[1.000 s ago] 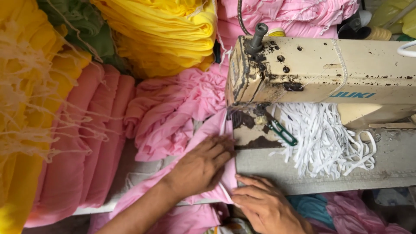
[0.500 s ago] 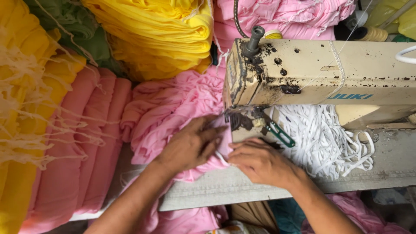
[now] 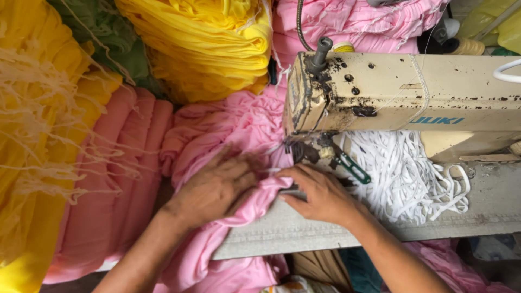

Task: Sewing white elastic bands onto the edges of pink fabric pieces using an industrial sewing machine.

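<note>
A worn cream sewing machine (image 3: 412, 92) stands on a grey table (image 3: 304, 230). Pink fabric (image 3: 239, 125) runs from a heap at the back, under the machine's head, and hangs over the table's front edge. My left hand (image 3: 217, 184) lies flat on the pink fabric just left of the needle area, fingers spread and pressing it down. My right hand (image 3: 320, 195) pinches the fabric's edge right in front of the presser foot. The needle itself is hidden under the machine head.
White elastic tape (image 3: 407, 179) is piled under the machine arm, with green-handled snips (image 3: 353, 167) beside it. Stacks of yellow cloth (image 3: 206, 43), salmon-pink cloth (image 3: 114, 179) and frayed yellow cloth (image 3: 38, 135) crowd the left side. More pink fabric (image 3: 358, 21) lies behind the machine.
Both hands have moved up from the table's front edge to the presser foot. The pink fabric has been drawn up with them and bunched under the left hand.
</note>
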